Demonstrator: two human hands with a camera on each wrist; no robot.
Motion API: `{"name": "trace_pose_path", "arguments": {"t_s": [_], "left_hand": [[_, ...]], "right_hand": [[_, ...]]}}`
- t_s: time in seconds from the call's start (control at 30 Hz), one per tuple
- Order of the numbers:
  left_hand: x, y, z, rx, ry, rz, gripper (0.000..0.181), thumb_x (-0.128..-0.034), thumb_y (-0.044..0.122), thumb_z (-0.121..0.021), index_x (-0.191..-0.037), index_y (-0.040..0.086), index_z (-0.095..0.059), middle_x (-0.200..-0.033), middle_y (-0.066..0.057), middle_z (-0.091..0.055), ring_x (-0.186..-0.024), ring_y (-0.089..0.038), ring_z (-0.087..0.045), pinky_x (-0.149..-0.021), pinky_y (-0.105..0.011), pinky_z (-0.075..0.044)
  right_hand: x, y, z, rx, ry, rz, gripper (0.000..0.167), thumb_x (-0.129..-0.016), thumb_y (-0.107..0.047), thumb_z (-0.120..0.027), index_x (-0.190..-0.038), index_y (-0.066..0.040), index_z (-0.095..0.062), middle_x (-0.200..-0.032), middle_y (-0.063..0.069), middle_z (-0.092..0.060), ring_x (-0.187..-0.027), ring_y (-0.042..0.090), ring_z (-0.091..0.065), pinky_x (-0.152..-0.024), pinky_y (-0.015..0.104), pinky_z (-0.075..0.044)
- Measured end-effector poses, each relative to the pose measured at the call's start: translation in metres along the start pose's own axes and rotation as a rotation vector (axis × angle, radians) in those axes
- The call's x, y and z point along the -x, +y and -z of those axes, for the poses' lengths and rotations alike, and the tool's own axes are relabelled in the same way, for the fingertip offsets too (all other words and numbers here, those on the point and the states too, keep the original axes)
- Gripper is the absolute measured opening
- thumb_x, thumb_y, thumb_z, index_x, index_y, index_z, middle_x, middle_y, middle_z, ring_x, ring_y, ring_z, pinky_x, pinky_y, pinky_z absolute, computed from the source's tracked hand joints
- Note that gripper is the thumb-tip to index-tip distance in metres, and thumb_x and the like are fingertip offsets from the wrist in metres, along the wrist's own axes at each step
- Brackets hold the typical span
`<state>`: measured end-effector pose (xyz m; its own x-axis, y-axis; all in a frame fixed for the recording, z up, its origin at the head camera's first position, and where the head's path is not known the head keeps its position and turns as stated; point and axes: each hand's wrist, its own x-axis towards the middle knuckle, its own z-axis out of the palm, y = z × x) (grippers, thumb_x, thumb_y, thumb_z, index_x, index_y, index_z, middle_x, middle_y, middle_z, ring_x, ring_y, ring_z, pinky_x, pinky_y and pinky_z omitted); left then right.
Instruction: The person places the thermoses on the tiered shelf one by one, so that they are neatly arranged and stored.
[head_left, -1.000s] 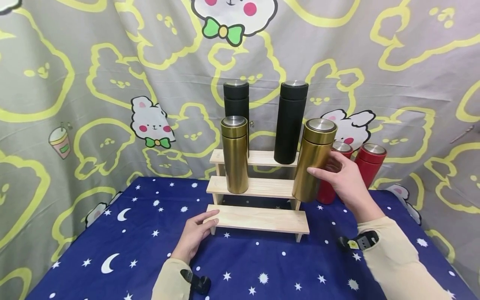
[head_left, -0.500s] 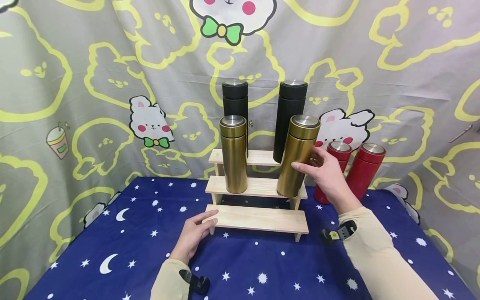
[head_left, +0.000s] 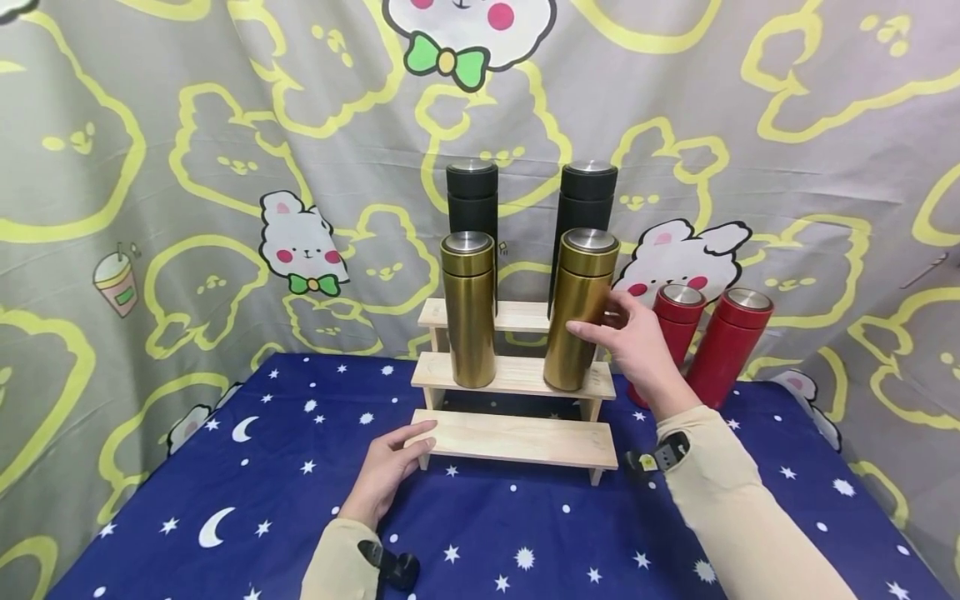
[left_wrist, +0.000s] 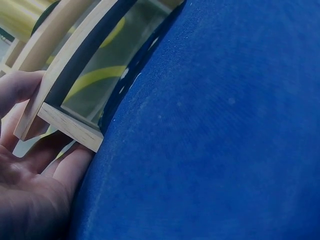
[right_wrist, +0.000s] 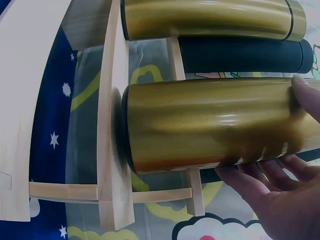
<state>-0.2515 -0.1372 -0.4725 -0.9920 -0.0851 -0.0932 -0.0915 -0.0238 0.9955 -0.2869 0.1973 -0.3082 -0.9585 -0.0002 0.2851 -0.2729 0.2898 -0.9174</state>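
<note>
My right hand (head_left: 637,346) grips a gold thermos bottle (head_left: 579,321) around its body, thumb on the near side. In the right wrist view the base of this gold bottle (right_wrist: 200,125) is at the middle step; whether it fully rests there I cannot tell. A second gold thermos (head_left: 470,321) stands upright on the left of the same step. At the lowest step's left end, my left hand (head_left: 386,467) holds the wooden tiered shelf (head_left: 517,437). Its thumb lies on the board and the fingers are by the leg (left_wrist: 72,127) in the left wrist view.
Two black thermoses, left (head_left: 472,196) and right (head_left: 587,196), stand on the top step, partly hidden by the gold ones. Two red thermoses, one nearer the shelf (head_left: 678,321) and one farther right (head_left: 729,342), stand on the blue star-patterned cloth (head_left: 285,500). A patterned curtain (head_left: 360,150) hangs behind.
My right hand has carried the gold thermos leftward from beside the shelf to over the middle step's right part, and the bottle has become more upright. The left hand has stayed put.
</note>
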Motion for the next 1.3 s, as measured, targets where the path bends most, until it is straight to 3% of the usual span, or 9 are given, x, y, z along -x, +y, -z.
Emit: {"name": "trace_pose_path", "arguments": {"t_s": [0.1,0.23,0.47,0.7,1.0,1.1,1.2,1.3], "left_hand": [[0.0,0.0,0.0,0.003,0.004,0.003,0.035,-0.0844,0.008,-0.076,-0.118,0.002,-0.071,-0.109,-0.01,-0.062,-0.053,-0.006,-0.036,-0.051,-0.021,-0.034],[0.0,0.001,0.0,0.008,0.004,0.003,0.035,-0.0846,0.007,-0.076,-0.118,0.001,-0.071,-0.107,-0.009,-0.062,-0.052,-0.006,-0.035,-0.05,-0.021,-0.033],[-0.001,0.0,0.001,0.001,-0.001,0.008,0.036,-0.0847,0.008,-0.076,-0.119,0.002,-0.071,-0.089,-0.003,-0.062,-0.047,-0.006,-0.03,-0.048,-0.021,-0.032],[-0.001,0.0,0.001,-0.002,0.0,0.008,0.036,-0.0847,0.008,-0.076,-0.12,0.002,-0.07,-0.093,-0.004,-0.062,-0.048,-0.006,-0.031,-0.048,-0.021,-0.032],[-0.001,-0.002,0.001,0.0,0.003,0.005,0.035,-0.0841,0.008,-0.076,-0.118,0.001,-0.071,-0.102,-0.008,-0.062,-0.053,-0.008,-0.037,-0.051,-0.022,-0.034],[-0.002,-0.003,0.0,-0.008,-0.008,-0.003,0.036,-0.0847,0.01,-0.076,-0.119,0.002,-0.071,-0.111,-0.01,-0.063,-0.063,-0.007,-0.049,-0.056,-0.022,-0.041],[-0.003,-0.003,0.0,-0.009,-0.014,-0.007,0.036,-0.0847,0.011,-0.077,-0.119,0.002,-0.071,-0.117,-0.011,-0.062,-0.068,-0.007,-0.054,-0.059,-0.022,-0.044],[-0.003,-0.003,0.0,-0.004,-0.004,0.0,0.035,-0.0839,0.01,-0.077,-0.118,0.003,-0.071,-0.112,-0.012,-0.063,-0.063,-0.007,-0.05,-0.056,-0.022,-0.041]], "right_hand": [[-0.001,0.002,-0.001,0.009,0.003,-0.007,0.079,-0.085,-0.03,-0.078,-0.147,-0.001,-0.038,-0.137,0.019,-0.048,-0.123,0.035,-0.047,-0.1,0.053,-0.039],[-0.002,0.005,-0.002,0.021,0.009,-0.014,0.078,-0.085,-0.03,-0.079,-0.147,-0.002,-0.039,-0.137,0.019,-0.049,-0.123,0.035,-0.047,-0.1,0.053,-0.039],[0.0,0.004,-0.002,-0.003,0.002,-0.013,0.08,-0.086,-0.027,-0.078,-0.148,-0.001,-0.036,-0.14,0.021,-0.047,-0.125,0.036,-0.047,-0.102,0.053,-0.038],[0.002,0.003,-0.001,-0.027,-0.027,-0.004,0.079,-0.088,-0.023,-0.076,-0.15,-0.002,-0.032,-0.142,0.02,-0.044,-0.129,0.037,-0.043,-0.103,0.055,-0.035],[0.012,0.006,0.01,-0.011,0.021,0.034,0.076,-0.089,-0.031,-0.075,-0.148,-0.004,-0.037,-0.14,0.014,-0.047,-0.129,0.031,-0.041,-0.102,0.05,-0.035],[0.016,0.007,0.016,-0.01,0.02,0.037,0.074,-0.09,-0.031,-0.073,-0.149,-0.007,-0.037,-0.141,0.012,-0.047,-0.129,0.029,-0.043,-0.1,0.044,-0.039],[0.02,0.009,0.022,0.019,0.02,0.046,0.071,-0.091,-0.031,-0.072,-0.149,-0.008,-0.038,-0.141,0.012,-0.048,-0.129,0.029,-0.043,-0.1,0.043,-0.04],[0.025,0.011,0.025,0.077,0.013,0.059,0.07,-0.091,-0.032,-0.072,-0.148,-0.007,-0.039,-0.141,0.015,-0.048,-0.13,0.031,-0.043,-0.103,0.049,-0.037]]}}
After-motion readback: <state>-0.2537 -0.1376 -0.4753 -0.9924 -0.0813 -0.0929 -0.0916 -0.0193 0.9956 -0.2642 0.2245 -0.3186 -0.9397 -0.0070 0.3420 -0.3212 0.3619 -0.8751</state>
